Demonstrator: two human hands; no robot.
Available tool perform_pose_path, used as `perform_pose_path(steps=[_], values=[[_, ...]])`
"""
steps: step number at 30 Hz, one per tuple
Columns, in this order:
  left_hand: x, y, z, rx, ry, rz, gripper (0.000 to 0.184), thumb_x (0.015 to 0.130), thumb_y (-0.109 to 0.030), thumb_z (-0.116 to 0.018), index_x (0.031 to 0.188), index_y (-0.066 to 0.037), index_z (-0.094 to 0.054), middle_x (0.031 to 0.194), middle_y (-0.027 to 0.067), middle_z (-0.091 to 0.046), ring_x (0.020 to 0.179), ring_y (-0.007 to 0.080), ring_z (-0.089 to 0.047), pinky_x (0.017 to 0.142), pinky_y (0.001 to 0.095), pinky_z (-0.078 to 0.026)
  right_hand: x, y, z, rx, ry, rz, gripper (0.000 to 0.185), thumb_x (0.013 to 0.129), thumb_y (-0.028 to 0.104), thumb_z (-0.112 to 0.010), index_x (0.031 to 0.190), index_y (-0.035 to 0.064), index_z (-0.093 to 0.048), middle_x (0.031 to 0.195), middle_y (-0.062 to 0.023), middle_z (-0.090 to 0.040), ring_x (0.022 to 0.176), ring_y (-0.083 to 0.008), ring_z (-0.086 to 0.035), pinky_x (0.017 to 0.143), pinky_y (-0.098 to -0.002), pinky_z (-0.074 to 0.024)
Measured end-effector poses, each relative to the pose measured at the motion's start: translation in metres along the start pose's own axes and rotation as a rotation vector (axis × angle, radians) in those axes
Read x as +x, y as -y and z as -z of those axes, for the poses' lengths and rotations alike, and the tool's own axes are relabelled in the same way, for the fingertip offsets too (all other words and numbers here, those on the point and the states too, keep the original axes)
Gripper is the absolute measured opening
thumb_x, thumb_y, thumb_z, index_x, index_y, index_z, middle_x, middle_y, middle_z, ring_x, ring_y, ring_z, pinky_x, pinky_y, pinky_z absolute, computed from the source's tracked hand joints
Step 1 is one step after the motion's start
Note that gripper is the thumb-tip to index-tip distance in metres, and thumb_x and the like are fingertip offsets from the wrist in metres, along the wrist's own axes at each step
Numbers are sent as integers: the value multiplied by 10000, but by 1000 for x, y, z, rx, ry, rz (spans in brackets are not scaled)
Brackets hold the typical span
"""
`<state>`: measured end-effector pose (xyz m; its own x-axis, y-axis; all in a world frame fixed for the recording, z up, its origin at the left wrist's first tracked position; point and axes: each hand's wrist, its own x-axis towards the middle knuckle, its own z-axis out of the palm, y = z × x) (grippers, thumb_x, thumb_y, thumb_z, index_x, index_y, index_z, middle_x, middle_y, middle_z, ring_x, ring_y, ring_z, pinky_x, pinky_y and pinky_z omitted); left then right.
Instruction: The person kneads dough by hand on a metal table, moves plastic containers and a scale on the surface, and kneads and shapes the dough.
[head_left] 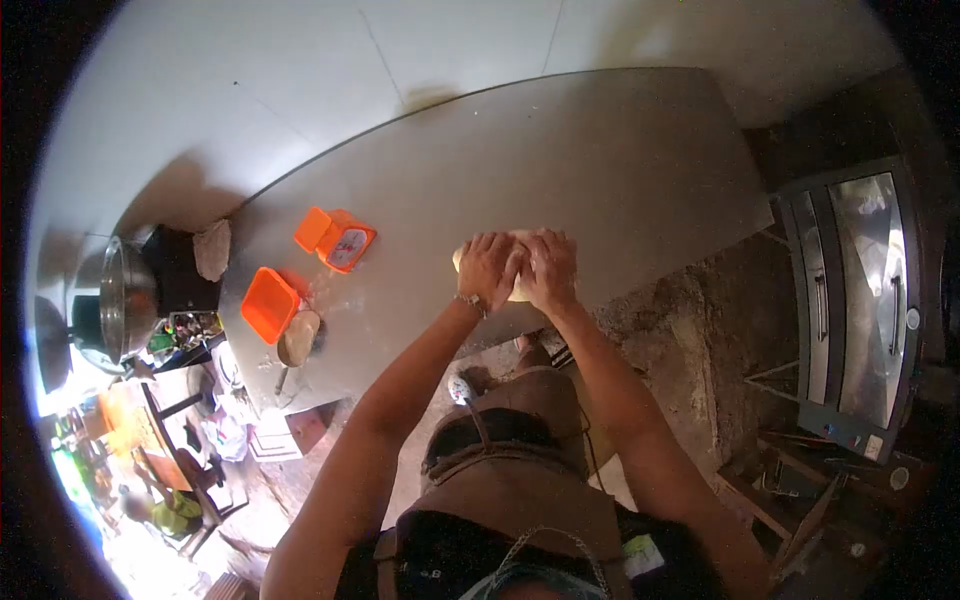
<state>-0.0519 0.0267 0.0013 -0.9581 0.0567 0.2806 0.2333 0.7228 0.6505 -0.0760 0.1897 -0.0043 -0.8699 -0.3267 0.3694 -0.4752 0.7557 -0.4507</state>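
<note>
A pale lump of dough (518,294) lies on the grey table near its front edge, mostly covered by my hands. My left hand (485,268), with a bracelet at the wrist, is pressed onto its left side with the fingers curled over it. Close beside it, my right hand (549,266) grips the right side the same way. The thumbs nearly meet in the middle. Both forearms reach straight forward from my body.
On the left of the table (600,150) stand an orange kitchen scale (348,247), an orange tub (268,306) and a round-headed, handled tool (298,338). A metal-doored oven or cabinet (850,300) is at right. A person in yellow-green (175,515) is far left.
</note>
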Motion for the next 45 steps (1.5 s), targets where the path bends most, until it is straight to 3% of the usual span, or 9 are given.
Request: perform_pose_path(steps=[3,7,11,12,18,22,32,37,45], values=[[-23,1,4,29,60,67,269,981,-312,-573,1027,-64,-666,1028,167,-641,995,402,-586,892,523,-435,-12,27,-1,-107,20,-48,214,881,240,-715,1015,88,-647,997,-124,-602,1012,-363,-580,887,-541,-412],[-36,38,-13,-62,-6,-19,344,955,-394,-526,969,-64,-623,956,160,-588,937,397,-541,915,545,-384,-20,45,-24,-144,-87,-45,329,883,285,-682,1118,54,-675,1174,-160,-656,1120,-380,-580,1009,-581,-389],[-27,52,-32,58,-145,-49,597,870,-502,-517,1231,-43,-636,1404,215,-572,1375,457,-475,1117,656,-303,-16,12,-56,-119,-104,30,459,923,430,-600,1218,85,-676,1340,-145,-639,1283,-392,-548,1113,-603,-340],[-23,58,-35,33,6,25,757,865,-572,-471,1405,-57,-601,1630,220,-411,1557,465,-300,1214,703,-164,-8,4,-64,-121,-94,30,459,923,430,-600,1218,85,-676,1340,-145,-639,1283,-392,-548,1113,-603,-340],[60,94,-49,89,45,152,857,881,-633,-447,1549,-102,-525,1690,219,-342,1634,461,-134,1255,728,8,70,-41,-98,-56,88,-58,552,942,507,-550,1303,114,-690,1371,-106,-630,1326,-368,-539,1152,-629,-308],[109,117,-56,179,100,232,826,898,-631,-472,1524,-95,-535,1692,236,-318,1646,463,-30,1244,749,65,115,-77,-131,-43,48,-43,559,869,432,-697,1321,104,-659,1405,-144,-599,1399,-407,-477,1199,-671,-263],[154,124,-67,372,9,283,741,988,-603,-493,1508,-79,-555,1710,253,-290,1649,458,15,1254,749,25,152,-99,-148,-231,-32,-12,367,954,319,-664,1249,103,-699,1293,-137,-675,1271,-380,-579,1118,-552,-401],[107,83,-39,113,242,408,632,1039,-574,-505,1420,-80,-603,1501,204,-566,1455,417,-463,1214,587,-307,107,-70,-116,-46,79,-34,300,928,235,-701,1193,94,-710,1202,-135,-702,1167,-382,-615,1022,-523,-448],[-9,14,20,38,-64,123,394,998,-436,-594,1133,-69,-647,1067,165,-646,1074,397,-605,976,520,-428,22,30,-5,-58,173,-29,344,842,214,-769,1120,53,-646,1093,-173,-640,1091,-375,-591,955,-532,-422]])
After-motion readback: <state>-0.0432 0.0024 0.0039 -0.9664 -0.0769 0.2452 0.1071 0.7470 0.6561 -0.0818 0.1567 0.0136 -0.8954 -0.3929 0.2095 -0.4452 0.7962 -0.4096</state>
